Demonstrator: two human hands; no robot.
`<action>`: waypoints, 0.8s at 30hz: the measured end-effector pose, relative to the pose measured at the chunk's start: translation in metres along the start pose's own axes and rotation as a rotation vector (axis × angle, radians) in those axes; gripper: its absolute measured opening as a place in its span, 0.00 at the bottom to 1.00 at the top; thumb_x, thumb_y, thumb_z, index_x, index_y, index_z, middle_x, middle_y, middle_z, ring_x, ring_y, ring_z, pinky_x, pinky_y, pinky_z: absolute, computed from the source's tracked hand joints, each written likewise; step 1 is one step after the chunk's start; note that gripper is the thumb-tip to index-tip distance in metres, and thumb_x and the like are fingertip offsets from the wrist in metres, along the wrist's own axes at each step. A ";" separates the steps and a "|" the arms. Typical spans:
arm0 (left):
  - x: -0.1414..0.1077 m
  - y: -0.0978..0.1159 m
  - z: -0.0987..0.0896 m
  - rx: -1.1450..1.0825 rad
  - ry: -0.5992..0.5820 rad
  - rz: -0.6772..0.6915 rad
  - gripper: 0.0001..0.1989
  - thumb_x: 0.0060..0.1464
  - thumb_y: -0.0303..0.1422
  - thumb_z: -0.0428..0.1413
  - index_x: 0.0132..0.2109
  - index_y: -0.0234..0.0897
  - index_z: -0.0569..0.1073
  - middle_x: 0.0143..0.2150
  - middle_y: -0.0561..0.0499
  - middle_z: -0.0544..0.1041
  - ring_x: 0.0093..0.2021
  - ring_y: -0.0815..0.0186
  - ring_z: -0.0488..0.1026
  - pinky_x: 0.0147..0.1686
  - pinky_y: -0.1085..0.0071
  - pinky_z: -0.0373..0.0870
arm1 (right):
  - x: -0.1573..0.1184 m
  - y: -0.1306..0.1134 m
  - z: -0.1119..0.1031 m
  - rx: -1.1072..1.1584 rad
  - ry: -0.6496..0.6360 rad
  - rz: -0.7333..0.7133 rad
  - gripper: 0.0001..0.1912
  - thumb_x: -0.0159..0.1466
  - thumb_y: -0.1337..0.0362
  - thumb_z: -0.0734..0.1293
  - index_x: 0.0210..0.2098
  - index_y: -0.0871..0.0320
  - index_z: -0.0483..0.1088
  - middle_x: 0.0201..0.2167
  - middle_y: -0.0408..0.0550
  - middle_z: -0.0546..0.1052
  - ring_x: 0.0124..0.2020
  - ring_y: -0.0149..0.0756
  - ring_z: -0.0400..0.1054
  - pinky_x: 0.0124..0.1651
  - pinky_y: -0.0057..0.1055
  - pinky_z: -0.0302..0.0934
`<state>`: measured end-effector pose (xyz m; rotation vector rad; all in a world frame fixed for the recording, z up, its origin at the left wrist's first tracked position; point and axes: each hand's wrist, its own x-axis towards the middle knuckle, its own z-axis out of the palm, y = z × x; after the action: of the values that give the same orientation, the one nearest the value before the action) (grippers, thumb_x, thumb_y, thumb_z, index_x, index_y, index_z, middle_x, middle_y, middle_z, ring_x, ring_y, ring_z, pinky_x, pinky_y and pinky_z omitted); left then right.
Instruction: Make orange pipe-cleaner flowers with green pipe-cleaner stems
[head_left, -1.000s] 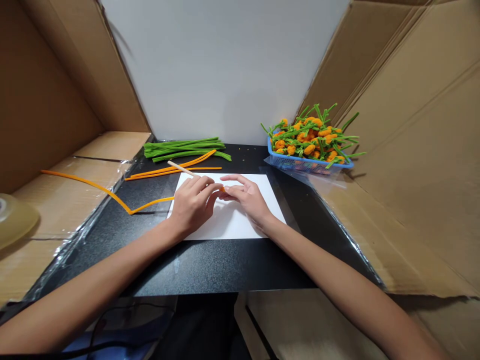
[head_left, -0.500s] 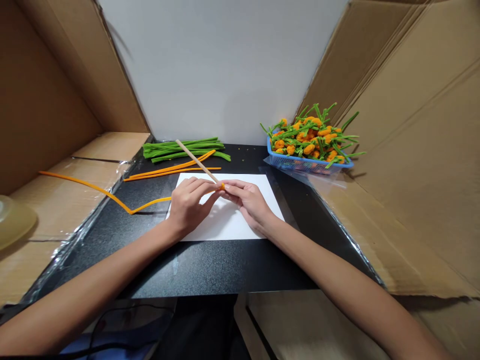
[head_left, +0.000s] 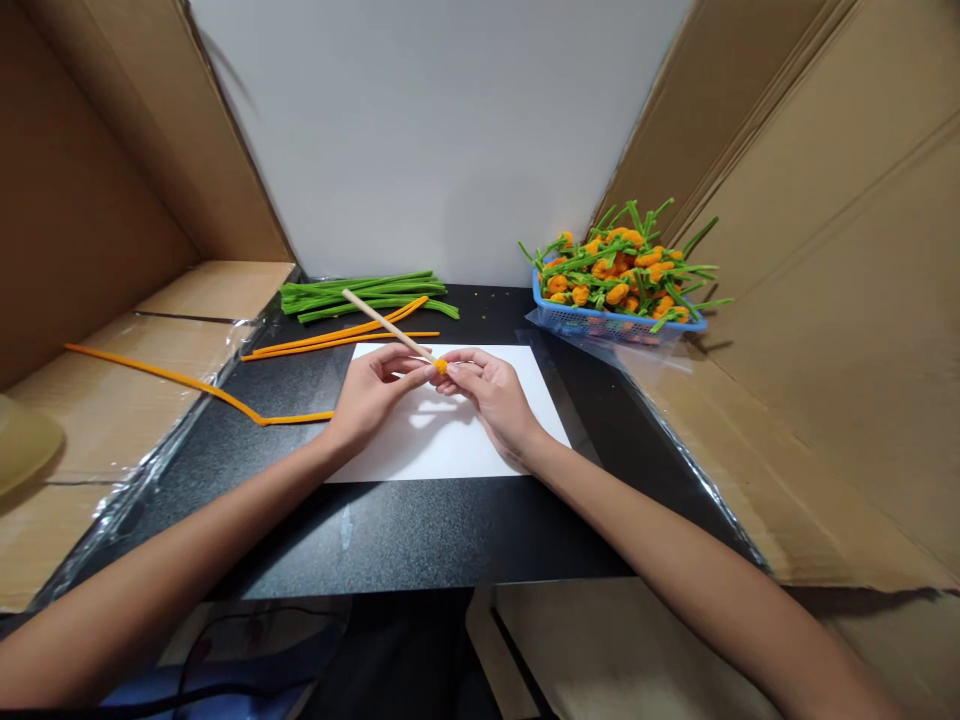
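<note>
- While both hands sit pinched together over the top half of the sheet of white paper (head_left: 442, 450), the big change is the wooden stick (head_left: 386, 323). It stood steeper a moment ago and has now dropped to a looser slant, with its free end at about 11 o'clock from the hands.
- Left hand (head_left: 371, 395) is closed up, with the fingers and thumb pinching the stick near its lower end.
- Right hand (head_left: 487, 400) is closed too, its fingertips nipping the orange coil (head_left: 441, 367) from the other side.
- That little fuzzy coil sits right at the stick's lower tip, between both sets of fingertips. It's easier to see now than a second ago, so the stick's tip clearly has orange on it.
- An orange pipe cleaner (head_left: 187, 388) comes in from 9 o'clock, kinks at the table edge and disappears behind the left hand. It looks like it leads to the coil, but I can't see that whole stretch.
- Around 11 o'clock, two more orange pipe cleaners (head_left: 345, 335) lie just in front of a bundle of green pipe cleaners (head_left: 360, 297) on the black table (head_left: 420, 530).
- Up at about 2 o'clock is a blue basket (head_left: 600, 325), heaped with twisted orange-and-green pieces (head_left: 619, 270).
</note>
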<state>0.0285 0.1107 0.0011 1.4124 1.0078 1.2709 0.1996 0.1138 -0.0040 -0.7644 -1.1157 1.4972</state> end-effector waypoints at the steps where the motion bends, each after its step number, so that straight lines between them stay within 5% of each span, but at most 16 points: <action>1: 0.001 0.000 -0.002 -0.009 -0.026 -0.022 0.21 0.44 0.42 0.70 0.43 0.33 0.81 0.38 0.45 0.83 0.39 0.60 0.79 0.43 0.67 0.73 | 0.000 0.000 0.000 0.000 -0.015 -0.002 0.13 0.54 0.59 0.76 0.36 0.59 0.75 0.27 0.44 0.80 0.29 0.30 0.72 0.41 0.31 0.66; 18: 0.003 0.003 -0.007 0.065 -0.174 0.005 0.16 0.49 0.42 0.67 0.39 0.34 0.83 0.33 0.47 0.82 0.37 0.61 0.77 0.42 0.67 0.72 | -0.003 -0.006 -0.001 0.090 -0.189 0.152 0.15 0.58 0.61 0.74 0.41 0.58 0.68 0.25 0.43 0.77 0.28 0.30 0.67 0.35 0.28 0.58; 24: 0.002 0.000 -0.006 0.109 -0.085 -0.064 0.17 0.46 0.43 0.68 0.38 0.34 0.83 0.35 0.45 0.83 0.36 0.60 0.78 0.37 0.69 0.71 | -0.006 -0.006 -0.001 -0.423 -0.149 -0.108 0.17 0.61 0.52 0.72 0.41 0.54 0.67 0.26 0.42 0.77 0.30 0.35 0.71 0.37 0.33 0.62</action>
<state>0.0229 0.1131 0.0019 1.4920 1.0691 1.1144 0.2042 0.1088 0.0002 -0.8711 -1.5911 1.2561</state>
